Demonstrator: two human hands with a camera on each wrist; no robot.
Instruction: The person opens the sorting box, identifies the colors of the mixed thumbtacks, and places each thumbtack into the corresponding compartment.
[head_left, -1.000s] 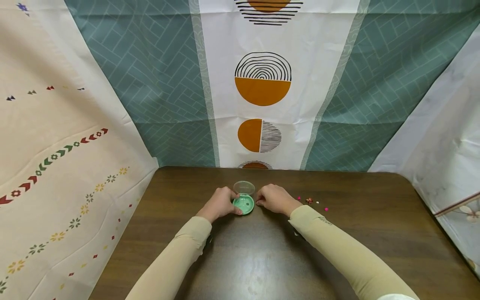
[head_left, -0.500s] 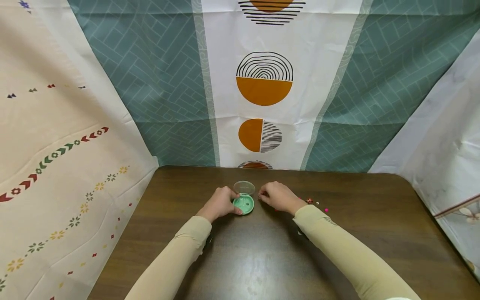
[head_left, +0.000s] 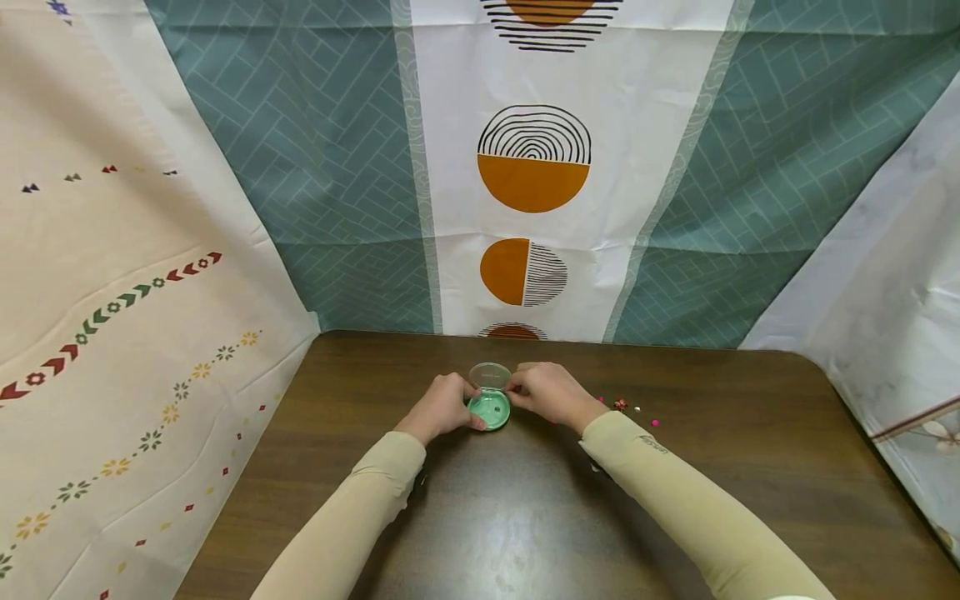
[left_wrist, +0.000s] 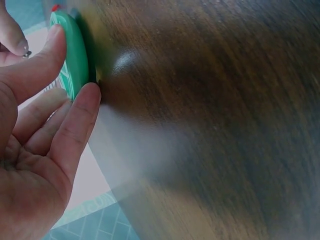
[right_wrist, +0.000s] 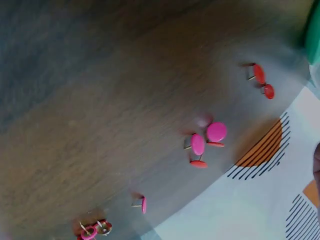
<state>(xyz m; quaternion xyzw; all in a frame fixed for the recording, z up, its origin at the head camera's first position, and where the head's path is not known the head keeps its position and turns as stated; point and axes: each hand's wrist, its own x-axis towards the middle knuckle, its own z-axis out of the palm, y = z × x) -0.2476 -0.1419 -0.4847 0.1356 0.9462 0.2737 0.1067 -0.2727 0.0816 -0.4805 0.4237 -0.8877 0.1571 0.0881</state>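
Note:
My left hand grips the rim of a round green case, thumb at its near side and fingers at the far side. Its clear lid stands open behind it, and a small dark thing lies inside. In the left wrist view, the left hand holds the green case edge-on. My right hand is at the case's right rim. Its fingertips pinch a small metallic thumbtack, mostly hidden. Loose red thumbtacks and pink thumbtacks lie to the right.
Further right on the brown wooden table lie more tacks, among them a small cluster and a pink thumbtack. A patterned cloth hangs behind the table's back edge.
My right hand first drew slightly right, away from the case, then came back left to its rim. The left hand keeps its grip on the case.

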